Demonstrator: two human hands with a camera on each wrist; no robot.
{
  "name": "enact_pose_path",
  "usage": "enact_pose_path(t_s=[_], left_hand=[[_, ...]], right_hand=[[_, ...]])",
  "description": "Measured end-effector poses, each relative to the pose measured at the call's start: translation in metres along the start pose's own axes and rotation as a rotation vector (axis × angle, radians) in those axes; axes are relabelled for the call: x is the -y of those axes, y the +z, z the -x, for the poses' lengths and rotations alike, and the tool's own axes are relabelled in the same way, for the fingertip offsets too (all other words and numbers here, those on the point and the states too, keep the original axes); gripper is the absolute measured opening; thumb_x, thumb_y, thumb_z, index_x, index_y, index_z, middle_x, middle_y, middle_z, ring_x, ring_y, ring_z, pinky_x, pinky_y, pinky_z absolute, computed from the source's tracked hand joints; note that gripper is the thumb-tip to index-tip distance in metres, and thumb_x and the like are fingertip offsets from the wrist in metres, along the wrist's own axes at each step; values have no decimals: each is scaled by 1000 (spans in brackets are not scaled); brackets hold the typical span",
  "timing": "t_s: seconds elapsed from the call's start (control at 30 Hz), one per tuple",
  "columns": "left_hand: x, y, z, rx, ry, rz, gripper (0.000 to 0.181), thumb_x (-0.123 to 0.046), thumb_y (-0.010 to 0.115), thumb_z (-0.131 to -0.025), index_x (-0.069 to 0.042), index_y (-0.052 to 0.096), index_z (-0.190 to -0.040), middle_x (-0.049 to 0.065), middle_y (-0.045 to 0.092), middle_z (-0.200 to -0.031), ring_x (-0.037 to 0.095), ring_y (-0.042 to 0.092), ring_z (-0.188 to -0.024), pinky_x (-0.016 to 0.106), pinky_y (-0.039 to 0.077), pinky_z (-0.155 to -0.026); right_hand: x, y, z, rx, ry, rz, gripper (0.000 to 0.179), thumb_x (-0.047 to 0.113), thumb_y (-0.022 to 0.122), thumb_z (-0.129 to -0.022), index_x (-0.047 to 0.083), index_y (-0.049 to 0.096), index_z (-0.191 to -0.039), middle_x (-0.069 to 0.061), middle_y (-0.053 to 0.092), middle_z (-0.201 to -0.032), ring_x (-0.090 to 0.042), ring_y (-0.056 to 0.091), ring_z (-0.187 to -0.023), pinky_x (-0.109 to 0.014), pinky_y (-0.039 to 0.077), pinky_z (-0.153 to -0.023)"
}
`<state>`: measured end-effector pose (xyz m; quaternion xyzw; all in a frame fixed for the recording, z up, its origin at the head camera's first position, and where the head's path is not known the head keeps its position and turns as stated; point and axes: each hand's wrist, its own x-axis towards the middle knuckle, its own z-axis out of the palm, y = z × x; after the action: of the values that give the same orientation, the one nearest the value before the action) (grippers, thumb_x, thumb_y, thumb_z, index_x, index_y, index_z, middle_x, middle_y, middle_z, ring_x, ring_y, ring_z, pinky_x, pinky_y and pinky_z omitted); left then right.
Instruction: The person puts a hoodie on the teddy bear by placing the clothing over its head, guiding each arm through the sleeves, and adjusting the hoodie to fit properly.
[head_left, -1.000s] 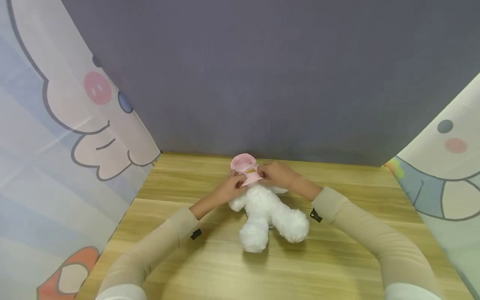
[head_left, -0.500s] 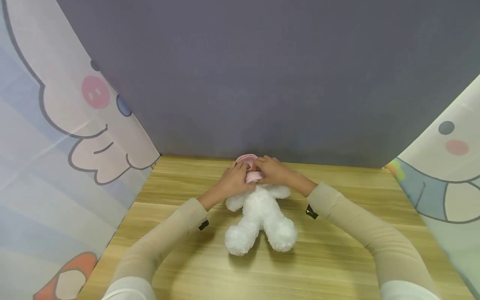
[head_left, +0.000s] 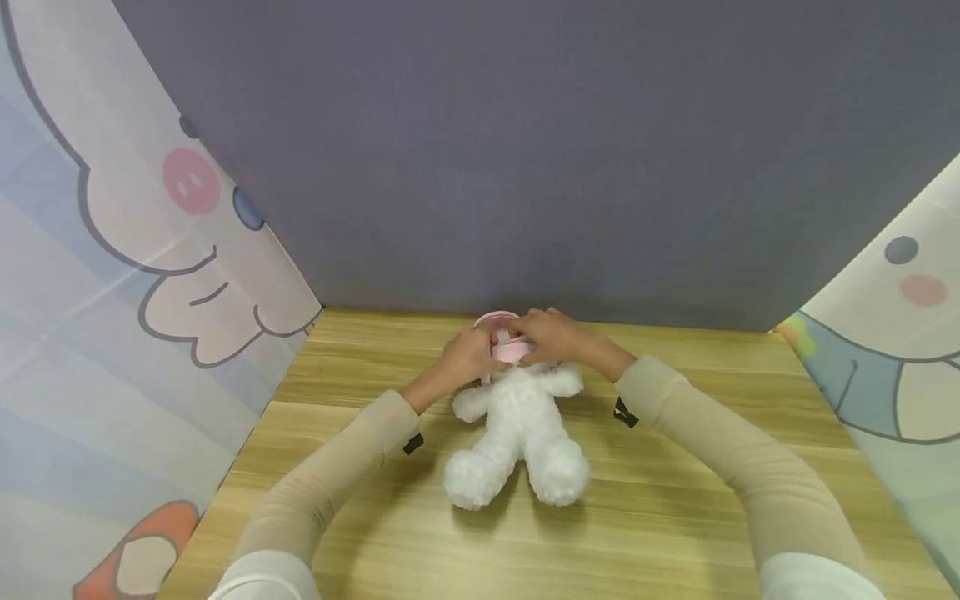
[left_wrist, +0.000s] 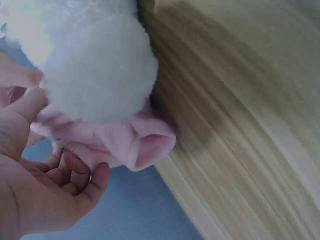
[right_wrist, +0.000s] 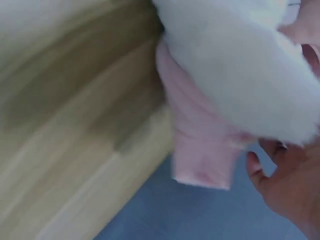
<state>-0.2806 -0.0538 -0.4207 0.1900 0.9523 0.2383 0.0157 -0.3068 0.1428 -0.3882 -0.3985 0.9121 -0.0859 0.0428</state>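
Observation:
On its back on the wooden table lies a white plush toy (head_left: 521, 412), legs toward me. Its head end is largely covered by a pink doll garment (head_left: 510, 353) and my hands. From the left, my left hand (head_left: 467, 357) pinches the garment's edge between thumb and fingers. Opposite it, my right hand (head_left: 553, 337) holds the other side. In the left wrist view, a hollow sleeve-like end of the pink fabric (left_wrist: 150, 145) sticks out under a fluffy white part (left_wrist: 102, 67). The right wrist view shows another flat pink end (right_wrist: 205, 162) beside my curled fingers (right_wrist: 257, 175).
The wooden table (head_left: 645, 517) ends at a grey partition (head_left: 540, 167) just behind the toy's head. Printed cartoon curtains (head_left: 82, 333) hang along both sides. A black strap (head_left: 624, 413) shows at my right wrist.
The toy's legs have swung left and now lie straighter toward me. Both hands have shifted their hold on the pink garment, which has moved slightly right.

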Motion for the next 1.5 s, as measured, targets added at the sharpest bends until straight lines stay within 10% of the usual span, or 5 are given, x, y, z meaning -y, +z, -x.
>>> enact_pose_path(t_s=[0.43,0.7,1.07,1.33,1.5], left_hand=[[-3,23,8,-195,64,-330,31,-18,71,-85,1,59,-106,13,65,-84,33,68,-70,44,56,-57],[1,28,9,-302,209,-236,32,-21,76,-91,-4,55,-108,14,59,-112,29,61,-94,39,57,-67],[9,27,26,-230,407,-285,24,-8,65,-99,-7,71,-122,12,65,-108,31,60,-99,40,53,-87],[23,23,32,-270,268,-142,26,-11,75,-91,-5,55,-106,12,55,-103,31,56,-93,41,53,-72],[44,21,36,-127,364,7,31,-9,72,-92,1,58,-118,15,59,-112,28,61,-100,40,55,-84]], right_hand=[[14,30,10,-348,-22,268,23,33,85,-82,20,67,-90,5,69,-77,-23,59,-78,-41,43,-74],[-1,33,19,-370,-28,120,19,17,80,-87,13,69,-103,-3,73,-102,-27,54,-91,-41,42,-75],[-15,24,36,-367,-302,68,20,9,80,-86,4,77,-105,-11,72,-107,-34,64,-109,-57,39,-107],[-19,24,58,-349,-49,-41,30,16,78,-90,3,66,-115,-16,59,-119,-33,56,-106,-44,53,-87],[-25,22,67,-238,-39,-122,42,18,77,-91,-2,65,-126,-16,65,-125,-34,62,-113,-51,50,-99]])
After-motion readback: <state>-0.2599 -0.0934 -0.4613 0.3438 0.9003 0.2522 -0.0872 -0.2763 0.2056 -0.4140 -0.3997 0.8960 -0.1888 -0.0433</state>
